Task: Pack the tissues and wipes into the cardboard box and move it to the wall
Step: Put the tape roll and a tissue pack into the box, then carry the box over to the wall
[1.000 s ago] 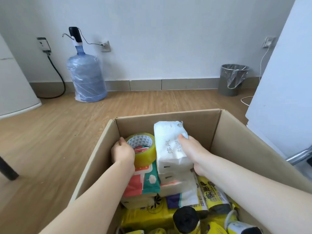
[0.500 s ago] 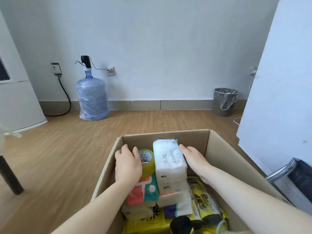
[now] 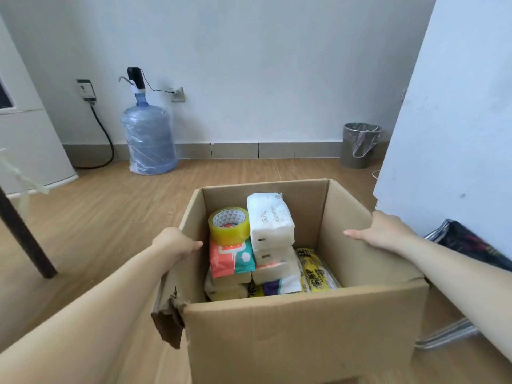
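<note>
An open cardboard box stands in front of me on the wooden floor. Inside, a white tissue pack tops a stack of tissue packs, a yellow tape roll lies on a red and teal wipes pack, and a yellow printed pack lies at the right. My left hand grips the top edge of the box's left wall. My right hand grips the top edge of its right wall, thumb inside.
The white wall lies ahead past bare floor. A blue water jug stands at its left, a grey bin at its right. A white panel rises close on the right, a dark leg at left.
Both hands have left the tape roll and tissue pack inside the box and now hold the box's side walls. My view has pulled back, showing the box's near wall.
</note>
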